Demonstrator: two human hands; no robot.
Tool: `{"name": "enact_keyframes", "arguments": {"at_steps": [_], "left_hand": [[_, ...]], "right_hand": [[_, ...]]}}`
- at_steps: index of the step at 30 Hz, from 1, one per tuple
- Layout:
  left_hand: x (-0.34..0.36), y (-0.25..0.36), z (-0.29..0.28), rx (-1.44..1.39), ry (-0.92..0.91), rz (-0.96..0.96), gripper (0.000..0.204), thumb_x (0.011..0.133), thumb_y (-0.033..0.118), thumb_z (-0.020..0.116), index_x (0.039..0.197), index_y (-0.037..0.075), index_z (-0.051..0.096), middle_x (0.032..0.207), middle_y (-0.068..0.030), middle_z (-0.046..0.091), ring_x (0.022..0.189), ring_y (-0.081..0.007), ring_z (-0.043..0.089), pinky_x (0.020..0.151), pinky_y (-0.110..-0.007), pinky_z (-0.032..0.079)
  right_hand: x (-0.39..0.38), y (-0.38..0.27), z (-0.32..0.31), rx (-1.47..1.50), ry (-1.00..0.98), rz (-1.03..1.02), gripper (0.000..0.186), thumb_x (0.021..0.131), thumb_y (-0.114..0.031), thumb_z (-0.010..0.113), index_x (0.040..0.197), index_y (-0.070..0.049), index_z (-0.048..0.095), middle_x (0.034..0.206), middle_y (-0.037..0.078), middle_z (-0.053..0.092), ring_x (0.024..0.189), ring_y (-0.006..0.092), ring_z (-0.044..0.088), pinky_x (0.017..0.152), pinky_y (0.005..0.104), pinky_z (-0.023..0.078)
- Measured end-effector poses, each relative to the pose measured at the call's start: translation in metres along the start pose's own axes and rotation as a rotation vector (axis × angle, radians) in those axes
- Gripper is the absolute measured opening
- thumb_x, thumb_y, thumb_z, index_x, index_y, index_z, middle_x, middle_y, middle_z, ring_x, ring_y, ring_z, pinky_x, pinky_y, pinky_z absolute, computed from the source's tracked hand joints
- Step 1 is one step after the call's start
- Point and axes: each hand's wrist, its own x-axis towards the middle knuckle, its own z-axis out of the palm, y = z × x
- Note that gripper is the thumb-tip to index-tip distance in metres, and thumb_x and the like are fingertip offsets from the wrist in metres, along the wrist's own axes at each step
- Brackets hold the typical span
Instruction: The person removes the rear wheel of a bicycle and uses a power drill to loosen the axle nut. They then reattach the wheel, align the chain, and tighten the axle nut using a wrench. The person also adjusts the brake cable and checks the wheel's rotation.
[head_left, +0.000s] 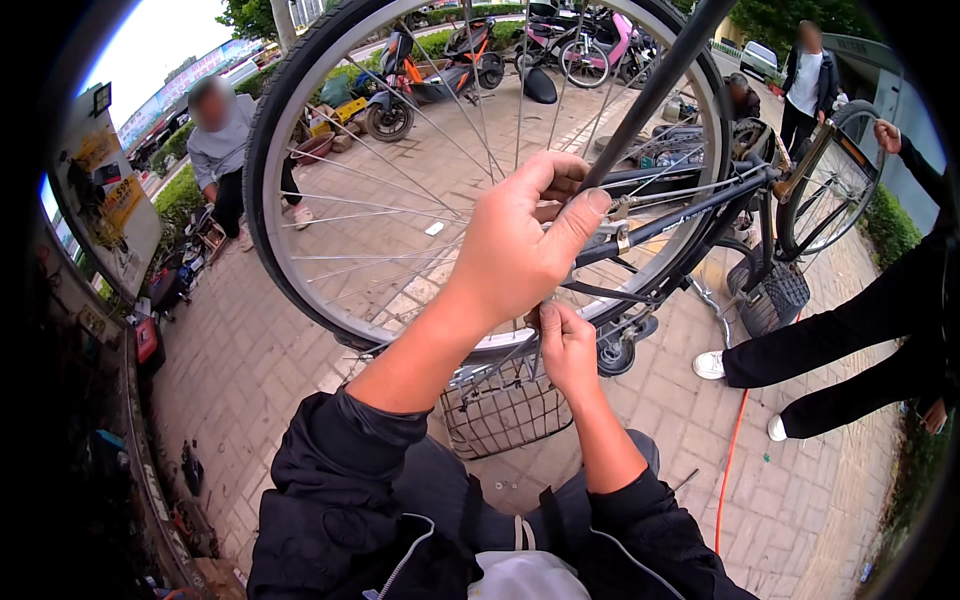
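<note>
Head view: wire basket [505, 410] beneath front wheel [300, 90].

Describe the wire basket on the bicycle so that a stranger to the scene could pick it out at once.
Start at the big spoked front wheel of the upturned bicycle that fills the top of the view. Follow its rim down to the right hand pinching a spoke; the wire basket hangs just below that hand. It is the only grey mesh box there, set against the brick paving.
</note>
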Motion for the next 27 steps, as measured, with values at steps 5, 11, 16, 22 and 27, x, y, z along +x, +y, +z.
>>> {"name": "enact_keyframes", "arguments": {"at_steps": [5, 11, 16, 22, 27], "left_hand": [[-0.002, 0.005, 0.003, 0.128, -0.112, 0.082, 0.036, 0.078, 0.014, 0.074, 0.106, 0.000, 0.057, 0.091, -0.0062, 0.062, 0.086, -0.0132, 0.060, 0.076, -0.027, 0.050], [-0.009, -0.017, 0.021, 0.452, -0.126, 0.322, 0.023, 0.074, 0.016, 0.073, 0.090, 0.003, 0.063, 0.076, -0.0081, 0.059, 0.066, -0.0209, 0.059, 0.059, -0.030, 0.047], [-0.013, -0.025, 0.030, 0.619, -0.170, 0.378, 0.021, 0.076, 0.020, 0.071, 0.089, 0.005, 0.064, 0.074, -0.0096, 0.059, 0.067, -0.0276, 0.059, 0.058, -0.036, 0.048], [0.018, -0.031, 0.035, 0.586, -0.015, 0.343, 0.021, 0.077, 0.016, 0.069, 0.090, 0.000, 0.066, 0.081, -0.0150, 0.066, 0.064, -0.0260, 0.062, 0.060, -0.033, 0.050], [0.003, -0.031, 0.021, 0.387, 0.248, 0.391, 0.019, 0.082, 0.011, 0.067, 0.097, -0.001, 0.065, 0.077, -0.0090, 0.064, 0.063, -0.0131, 0.060, 0.058, -0.025, 0.047]], "right_hand": [[0.002, -0.014, 0.002, 0.004, -0.025, 0.014, 0.025, 0.094, -0.018, 0.053, 0.087, 0.004, 0.062, 0.070, 0.014, 0.063, 0.062, 0.0196, 0.058, 0.061, 0.0318, 0.046], [-0.002, -0.006, 0.003, -0.127, 0.009, -0.095, 0.022, 0.090, -0.010, 0.050, 0.090, 0.008, 0.063, 0.075, 0.013, 0.067, 0.076, 0.0207, 0.064, 0.069, 0.0336, 0.048], [0.002, 0.004, 0.013, -0.131, 0.107, -0.283, 0.021, 0.090, -0.009, 0.050, 0.097, 0.006, 0.062, 0.083, 0.012, 0.069, 0.083, 0.0209, 0.064, 0.073, 0.0320, 0.048], [-0.003, -0.014, 0.003, 0.046, -0.073, 0.092, 0.028, 0.095, -0.021, 0.051, 0.094, 0.005, 0.063, 0.075, 0.012, 0.066, 0.068, 0.0160, 0.059, 0.065, 0.0310, 0.047], [0.001, 0.001, -0.001, 0.083, -0.069, 0.117, 0.027, 0.095, -0.022, 0.053, 0.093, 0.003, 0.064, 0.073, 0.009, 0.065, 0.066, 0.0127, 0.056, 0.064, 0.0288, 0.046]]}}
